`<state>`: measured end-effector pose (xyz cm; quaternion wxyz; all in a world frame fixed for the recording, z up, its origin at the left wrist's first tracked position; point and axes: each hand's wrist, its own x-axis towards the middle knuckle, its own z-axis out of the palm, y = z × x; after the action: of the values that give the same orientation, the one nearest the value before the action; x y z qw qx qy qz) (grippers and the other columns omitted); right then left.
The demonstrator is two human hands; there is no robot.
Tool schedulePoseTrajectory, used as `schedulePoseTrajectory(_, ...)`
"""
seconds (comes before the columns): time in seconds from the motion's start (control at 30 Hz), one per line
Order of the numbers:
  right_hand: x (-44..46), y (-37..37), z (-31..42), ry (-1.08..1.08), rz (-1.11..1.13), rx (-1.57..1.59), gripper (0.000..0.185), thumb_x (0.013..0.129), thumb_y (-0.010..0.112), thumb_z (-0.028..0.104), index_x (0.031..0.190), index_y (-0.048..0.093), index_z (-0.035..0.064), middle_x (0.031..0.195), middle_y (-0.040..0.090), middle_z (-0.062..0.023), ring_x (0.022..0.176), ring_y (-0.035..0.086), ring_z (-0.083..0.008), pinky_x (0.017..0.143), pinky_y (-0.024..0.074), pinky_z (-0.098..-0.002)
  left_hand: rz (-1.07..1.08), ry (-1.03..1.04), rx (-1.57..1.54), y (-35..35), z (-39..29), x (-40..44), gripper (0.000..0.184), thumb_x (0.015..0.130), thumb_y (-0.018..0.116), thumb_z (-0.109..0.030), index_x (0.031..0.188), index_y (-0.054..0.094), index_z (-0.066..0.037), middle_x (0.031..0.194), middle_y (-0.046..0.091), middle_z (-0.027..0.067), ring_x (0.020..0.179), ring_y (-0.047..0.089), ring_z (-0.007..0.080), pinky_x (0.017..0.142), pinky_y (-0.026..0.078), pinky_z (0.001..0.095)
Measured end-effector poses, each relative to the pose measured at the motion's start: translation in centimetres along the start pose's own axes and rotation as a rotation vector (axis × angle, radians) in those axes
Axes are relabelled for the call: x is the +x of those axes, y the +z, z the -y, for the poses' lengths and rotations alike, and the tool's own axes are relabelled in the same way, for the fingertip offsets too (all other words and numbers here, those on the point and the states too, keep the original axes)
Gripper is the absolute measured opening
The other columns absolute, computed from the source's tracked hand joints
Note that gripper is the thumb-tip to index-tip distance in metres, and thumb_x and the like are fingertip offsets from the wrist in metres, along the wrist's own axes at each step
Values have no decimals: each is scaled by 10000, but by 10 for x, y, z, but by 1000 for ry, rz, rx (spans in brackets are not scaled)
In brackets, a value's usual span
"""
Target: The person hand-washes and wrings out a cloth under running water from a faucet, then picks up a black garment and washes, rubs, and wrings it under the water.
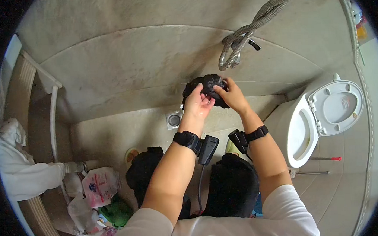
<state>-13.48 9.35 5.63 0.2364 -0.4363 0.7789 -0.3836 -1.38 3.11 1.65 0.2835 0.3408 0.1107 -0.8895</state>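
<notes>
A bunched, wet-looking black cloth is held up near the tiled wall, above the floor. My left hand grips its left side, palm partly turned up, with the fingers curled at its lower edge. On the right side, my right hand pinches the cloth between thumb and fingers. The two hands are close together. Both wrists wear black straps with small black devices. A square floor drain lies below and to the left of my left hand.
A metal shower hose hangs from a wall tap above the hands. The white toilet stands at right with its lid raised. White cloth hangs at left, above plastic bags and a green item.
</notes>
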Motion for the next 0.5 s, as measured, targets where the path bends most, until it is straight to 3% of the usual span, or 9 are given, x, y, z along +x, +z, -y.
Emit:
schedulePoseTrajectory(0.07, 3, 1, 0, 131, 9, 78, 401, 802, 648, 288, 1005, 574, -50, 885, 629, -177, 812, 610, -263, 772, 464, -339, 125, -8, -19, -3, -3, 4, 166, 827, 641, -229, 873, 531, -114, 727, 485, 1, 759, 524, 178, 716, 440, 341)
schedulePoseTrajectory(0.2, 4, -12, 21, 15, -33, 174, 361, 849, 607, 304, 955, 563, -39, 826, 611, -94, 719, 545, -148, 650, 445, -289, 66, -31, 78, 7, -11, -15, 219, 802, 670, -250, 914, 564, -93, 790, 561, 23, 786, 540, 175, 697, 428, 283)
schedulePoseTrajectory(0.27, 7, -26, 39, 74, -5, 272, 291, 892, 564, 271, 976, 559, -8, 849, 583, -24, 726, 516, -91, 645, 437, -250, -52, 231, 499, -6, -14, -10, 313, 769, 704, -253, 987, 576, -68, 880, 606, 56, 815, 554, 171, 688, 430, 291)
schedulePoseTrajectory(0.3, 11, -29, 36, 50, 10, 364, 277, 899, 553, 264, 986, 562, 1, 834, 576, -9, 718, 509, -80, 621, 428, -228, 37, 450, 544, -24, -7, 14, 498, 697, 738, -201, 1115, 530, -27, 1007, 595, 127, 925, 560, 238, 786, 446, 344)
schedulePoseTrajectory(0.33, 11, -32, 40, 49, 12, 357, 277, 899, 553, 264, 986, 562, 1, 834, 576, -9, 718, 509, -80, 621, 428, -228, 38, 448, 537, -25, -8, 16, 498, 697, 738, -201, 1115, 530, -27, 1007, 595, 127, 925, 560, 238, 786, 446, 344)
schedulePoseTrajectory(0.4, 9, -38, 52, 37, 136, 367, 315, 883, 572, 279, 991, 576, -17, 829, 593, -24, 695, 516, -92, 622, 435, -243, -168, 989, 1181, -26, -14, 20, 758, 606, 746, -147, 1266, 404, -4, 1214, 485, 206, 1125, 471, 311, 945, 379, 404)
schedulePoseTrajectory(0.43, 7, -40, 61, 55, 193, 269, 331, 856, 615, 265, 1019, 580, -21, 842, 595, -27, 698, 521, -89, 630, 445, -243, 55, 1004, 1220, -18, -20, 13, 929, 570, 719, -128, 1371, 259, -32, 1345, 338, 235, 1264, 322, 346, 1041, 284, 397)
schedulePoseTrajectory(0.47, 7, -40, 62, 55, 198, 265, 331, 856, 615, 265, 1019, 580, -21, 842, 595, -27, 698, 521, -89, 630, 445, -243, 217, 1062, 1209, -8, -20, 6, 961, 589, 715, -144, 1405, 210, -82, 1385, 287, 226, 1307, 252, 339, 1055, 253, 396)
schedulePoseTrajectory(0.5, 8, -40, 63, 24, 299, 170, 336, 835, 644, 250, 1021, 582, -23, 844, 597, -31, 699, 524, -90, 638, 451, -248, 350, 946, 1219, -4, -21, 5, 978, 593, 717, -156, 1414, 191, -94, 1385, 292, 221, 1302, 272, 332, 1050, 255, 394)
